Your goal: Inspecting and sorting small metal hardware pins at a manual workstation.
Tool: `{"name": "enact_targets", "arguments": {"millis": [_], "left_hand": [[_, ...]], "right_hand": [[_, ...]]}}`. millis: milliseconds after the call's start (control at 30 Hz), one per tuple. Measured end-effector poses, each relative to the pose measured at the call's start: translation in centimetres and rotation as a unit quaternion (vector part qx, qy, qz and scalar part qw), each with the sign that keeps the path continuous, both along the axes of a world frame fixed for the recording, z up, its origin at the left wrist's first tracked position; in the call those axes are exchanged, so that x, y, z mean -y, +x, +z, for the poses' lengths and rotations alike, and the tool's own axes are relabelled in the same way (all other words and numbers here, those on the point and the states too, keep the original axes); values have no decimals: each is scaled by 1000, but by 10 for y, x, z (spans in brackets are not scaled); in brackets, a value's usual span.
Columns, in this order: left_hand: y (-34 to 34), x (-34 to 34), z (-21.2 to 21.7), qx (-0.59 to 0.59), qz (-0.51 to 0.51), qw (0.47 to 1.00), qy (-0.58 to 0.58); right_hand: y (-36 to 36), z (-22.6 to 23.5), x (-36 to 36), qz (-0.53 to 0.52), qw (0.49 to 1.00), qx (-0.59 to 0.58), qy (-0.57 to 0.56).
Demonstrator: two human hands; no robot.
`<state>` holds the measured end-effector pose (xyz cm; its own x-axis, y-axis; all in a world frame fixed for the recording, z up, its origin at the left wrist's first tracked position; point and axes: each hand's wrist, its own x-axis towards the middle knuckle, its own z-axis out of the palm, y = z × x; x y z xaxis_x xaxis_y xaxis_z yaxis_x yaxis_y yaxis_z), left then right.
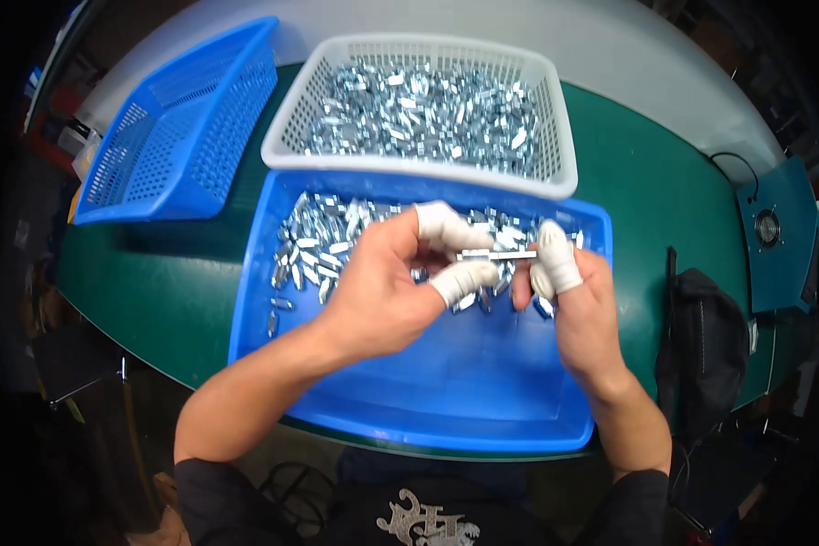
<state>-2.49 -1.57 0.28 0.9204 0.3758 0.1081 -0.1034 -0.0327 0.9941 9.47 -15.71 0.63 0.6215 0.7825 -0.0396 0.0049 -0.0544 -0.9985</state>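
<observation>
Above the blue tray [428,391], my two hands meet at small shiny metal pieces. My left hand [387,282], with white finger cots on thumb and fingertips, pinches a small metal piece [473,256]. From the other side my right hand [578,300], also in white finger cots, grips the right end of a thin metal piece [516,256]. Whether these are one part or two joined end to end, I cannot tell. Beneath the hands, many loose metal pieces [314,250] lie across the tray's far half, partly hidden by my fingers.
Behind the tray stands a white basket [287,136] heaped with similar metal pieces. A blue perforated basket [168,150] leans at the far left. On the green table [628,173], a black bag [705,346] lies at the right, near a teal box with a fan [778,232].
</observation>
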Motion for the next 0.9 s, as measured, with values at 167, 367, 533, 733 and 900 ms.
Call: {"name": "enact_targets", "arguments": {"millis": [167,367,533,733,900], "left_hand": [[6,-8,-4,23,0,996,85],[13,-12,-12,96,-16,991,97],[12,1,-10,81,-20,990,-117],[4,3,-8,76,20,996,46],[11,8,-3,112,8,984,142]], "right_hand": [[10,-1,-5,29,999,33,-29],[-4,14,-8,-3,1000,14,-14],[-8,14,-9,-32,999,-7,-21],[8,-6,-3,52,999,-12,-2],[5,2,-5,81,995,-64,-8]]}}
